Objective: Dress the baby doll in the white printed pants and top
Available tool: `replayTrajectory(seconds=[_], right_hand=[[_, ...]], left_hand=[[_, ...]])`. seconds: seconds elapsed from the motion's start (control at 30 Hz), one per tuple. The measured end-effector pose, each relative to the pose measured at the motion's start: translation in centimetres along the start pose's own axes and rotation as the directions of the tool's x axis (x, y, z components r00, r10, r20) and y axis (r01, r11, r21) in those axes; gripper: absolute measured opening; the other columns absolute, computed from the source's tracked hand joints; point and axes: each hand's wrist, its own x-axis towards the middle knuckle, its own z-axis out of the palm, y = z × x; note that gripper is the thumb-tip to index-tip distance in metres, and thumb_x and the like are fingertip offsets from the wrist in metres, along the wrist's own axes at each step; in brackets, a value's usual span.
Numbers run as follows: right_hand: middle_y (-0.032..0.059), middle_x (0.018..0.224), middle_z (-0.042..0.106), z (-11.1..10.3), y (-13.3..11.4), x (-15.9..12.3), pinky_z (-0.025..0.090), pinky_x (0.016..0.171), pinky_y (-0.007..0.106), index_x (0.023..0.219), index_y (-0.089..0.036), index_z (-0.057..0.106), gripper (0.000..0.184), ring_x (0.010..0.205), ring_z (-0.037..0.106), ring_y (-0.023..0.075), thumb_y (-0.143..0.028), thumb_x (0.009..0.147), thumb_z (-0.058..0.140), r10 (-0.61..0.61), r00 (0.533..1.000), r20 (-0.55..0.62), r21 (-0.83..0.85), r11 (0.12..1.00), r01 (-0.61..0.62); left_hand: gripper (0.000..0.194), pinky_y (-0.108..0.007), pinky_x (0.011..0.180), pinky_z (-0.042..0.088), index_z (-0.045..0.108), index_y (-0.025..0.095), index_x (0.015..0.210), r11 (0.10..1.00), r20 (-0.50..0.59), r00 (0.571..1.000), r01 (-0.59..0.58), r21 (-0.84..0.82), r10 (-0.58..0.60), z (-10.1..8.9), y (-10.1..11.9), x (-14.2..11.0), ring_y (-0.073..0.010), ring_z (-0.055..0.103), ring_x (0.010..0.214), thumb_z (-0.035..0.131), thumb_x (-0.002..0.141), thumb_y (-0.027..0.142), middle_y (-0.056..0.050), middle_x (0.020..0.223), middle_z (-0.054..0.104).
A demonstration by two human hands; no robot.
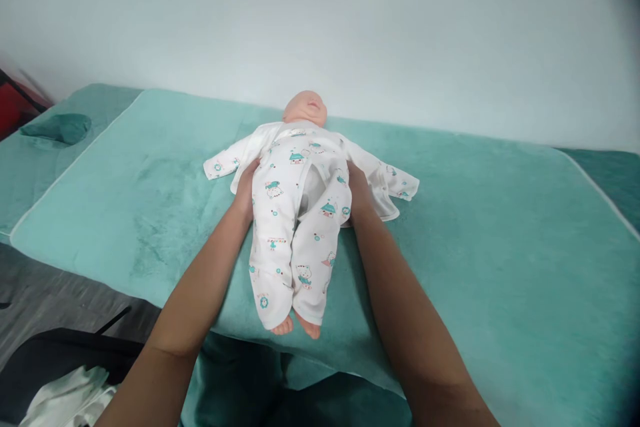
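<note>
Pale, smooth wall backs a velvety mint-green bed with an oval hollow; crumpled white cloth rests on something black below. Midway along lies a face-up, smooth-headed baby doll in white printed clothes, left hand and right hand against its sides, fingers hidden, so I cannot tell how closed.

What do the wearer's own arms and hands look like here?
The left forearm and right forearm are bare, with no sleeve, watch or bracelet showing. The left hand and right hand show no glove; both are partly hidden, so rings can't be ruled out.
</note>
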Motion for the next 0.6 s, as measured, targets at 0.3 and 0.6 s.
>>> replayTrajectory(seconds=[0.3,0.6], right_hand=[[0.0063,0.098,0.078,0.40,0.89,0.85,0.052,0.088,0.043,0.089,-0.021,0.073,0.026,0.102,0.066,0.0314,-0.044,0.082,0.062,0.074,0.993,-0.086,0.033,0.997,-0.072],[0.0069,0.096,0.077,0.70,0.72,0.39,0.052,0.088,0.041,0.099,-0.020,0.072,0.028,0.091,0.069,0.0243,-0.035,0.080,0.059,-0.049,0.968,-0.247,-0.014,0.999,0.047]], left_hand=[[0.025,-0.048,0.107,0.053,0.070,0.017,0.098,0.995,-0.038,0.999,-0.025,0.096,0.028,-1.15,-0.57,0.66,-0.0283,0.069,0.113,0.061,0.090,0.039,-0.008,0.101,0.078],[0.027,-0.038,0.102,0.053,0.076,0.018,0.106,0.848,-0.170,0.890,-0.323,0.420,0.423,-1.12,0.17,0.16,-0.0209,0.070,0.105,0.067,0.087,0.034,-0.008,0.111,0.078]])
